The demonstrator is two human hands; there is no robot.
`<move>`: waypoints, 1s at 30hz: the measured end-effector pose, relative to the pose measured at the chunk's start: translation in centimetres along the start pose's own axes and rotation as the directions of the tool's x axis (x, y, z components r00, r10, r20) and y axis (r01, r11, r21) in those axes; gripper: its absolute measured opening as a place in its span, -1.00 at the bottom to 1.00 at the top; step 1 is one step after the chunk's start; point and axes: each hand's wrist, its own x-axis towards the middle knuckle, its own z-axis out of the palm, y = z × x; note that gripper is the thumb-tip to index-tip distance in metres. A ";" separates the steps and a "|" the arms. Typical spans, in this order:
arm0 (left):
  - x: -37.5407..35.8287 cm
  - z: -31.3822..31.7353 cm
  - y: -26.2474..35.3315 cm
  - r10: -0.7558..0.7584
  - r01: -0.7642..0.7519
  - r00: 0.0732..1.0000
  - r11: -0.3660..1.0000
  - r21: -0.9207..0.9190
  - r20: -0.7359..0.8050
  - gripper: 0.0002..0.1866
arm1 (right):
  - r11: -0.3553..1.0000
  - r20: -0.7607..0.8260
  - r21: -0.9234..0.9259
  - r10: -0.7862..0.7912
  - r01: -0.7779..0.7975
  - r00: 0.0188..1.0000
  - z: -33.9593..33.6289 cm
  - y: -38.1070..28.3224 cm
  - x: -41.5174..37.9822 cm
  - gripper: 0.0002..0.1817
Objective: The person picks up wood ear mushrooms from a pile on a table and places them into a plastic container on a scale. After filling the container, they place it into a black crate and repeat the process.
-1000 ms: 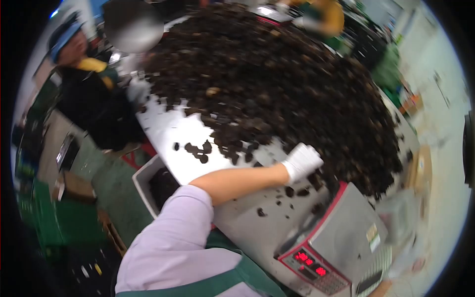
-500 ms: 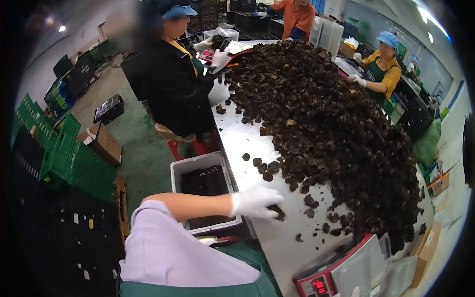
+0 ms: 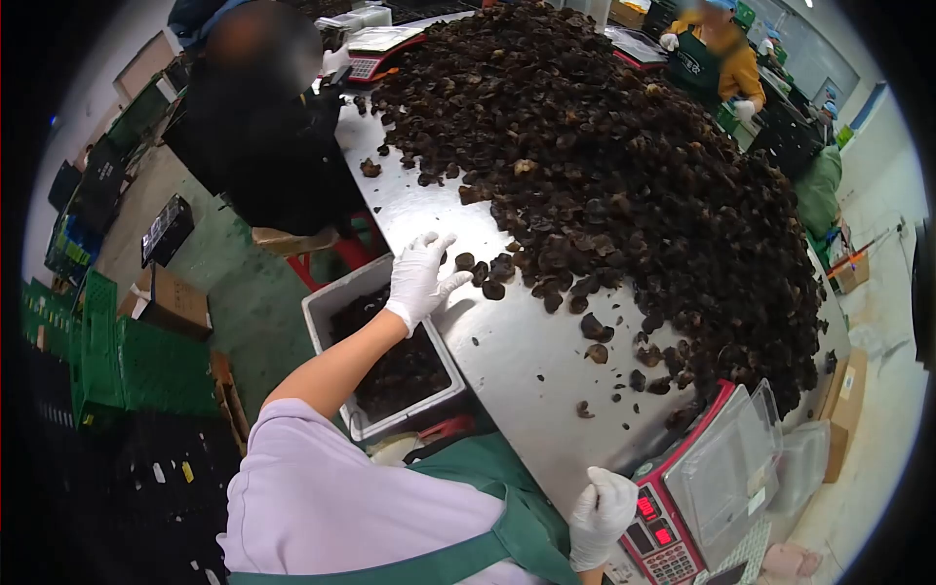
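My left hand (image 3: 419,278), in a white glove, reaches over the table's left edge beside the white bin (image 3: 441,402). Its fingers are spread and nothing shows in them. Just right of the fingertips lie a few loose dark wood ear mushrooms (image 3: 494,290) on the metal table (image 3: 507,390). Dark pieces also lie inside the bin, partly behind my forearm. Close to my body, my right hand (image 3: 602,512), gloved too, is closed at the left side of a red digital scale (image 3: 673,517). Its curled fingers hide whatever may be inside.
A large heap of wood ear mushrooms (image 3: 624,175) covers the table's far and right parts. Clear plastic containers (image 3: 804,453) stand beyond my scale. One co-worker in black (image 3: 263,146) sits at the left edge; another in yellow (image 3: 736,68) is across the heap.
My left hand has moved forward and left, from the table to the bin's edge, and opened; the dark piece it held is gone from it. My right hand has come into view.
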 end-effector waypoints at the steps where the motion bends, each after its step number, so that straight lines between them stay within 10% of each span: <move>1: 0.8 1.3 0.1 -0.018 0.017 0.999 0.998 0.056 0.028 -0.13 | 1.000 0.028 0.007 -0.002 0.002 1.000 0.2 -0.2 0.1 -0.70; 5: 1.5 4.9 1.6 0.062 -0.070 0.979 0.997 0.038 0.192 0.04 | 1.000 0.076 -0.005 0.011 -0.011 0.997 0.2 -0.2 0.8 -0.67; 11: 3.6 7.4 3.7 0.287 -0.248 0.914 0.954 -0.168 0.285 -0.51 | 1.000 0.085 -0.009 0.027 -0.027 0.996 0.3 0.5 2.2 -0.68; 13: 4.8 6.9 5.2 0.317 -0.293 0.947 0.916 -0.274 0.049 -0.72 | 0.999 0.078 -0.027 0.043 -0.041 0.996 0.0 0.5 2.9 -0.67; 18: 8.1 8.5 7.7 0.428 -0.420 0.902 0.900 -0.119 0.058 -0.07 | 0.997 0.048 -0.057 0.055 -0.052 0.997 -0.7 0.5 3.7 -0.63; 21: 8.2 9.7 8.9 0.507 -0.502 0.849 0.862 -0.068 0.151 -0.11 | 0.997 0.040 -0.051 0.067 -0.064 0.997 -1.0 0.4 3.8 -0.62; 30: 4.6 8.9 9.3 0.586 -0.583 0.804 0.810 -0.058 0.099 -0.87 | 0.995 -0.006 -0.075 0.071 -0.071 0.997 -2.7 0.4 3.3 -0.63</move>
